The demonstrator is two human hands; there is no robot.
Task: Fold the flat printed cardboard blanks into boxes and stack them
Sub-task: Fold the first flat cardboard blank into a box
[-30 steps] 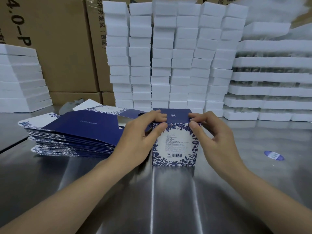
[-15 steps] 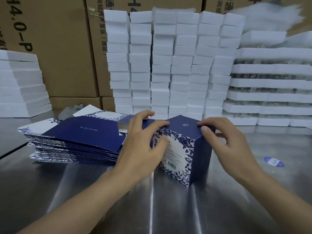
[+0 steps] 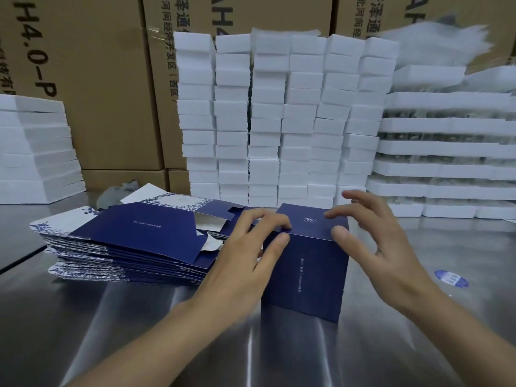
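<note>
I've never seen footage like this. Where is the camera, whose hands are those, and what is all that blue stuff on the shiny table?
There is no machine here: a person works with bare hands, and the single picture comes from a camera worn on their head, looking forward and down. The left hand pinches the top corner of a dark blue box standing on the steel table; the right hand has its fingers spread, thumb and forefinger touching the box's top edge. To the left lies a pile of flat printed blanks, waiting to be folded. Behind stand columns of white foam blocks and brown cartons. A small blue sticker lies on the table to the right.
</note>
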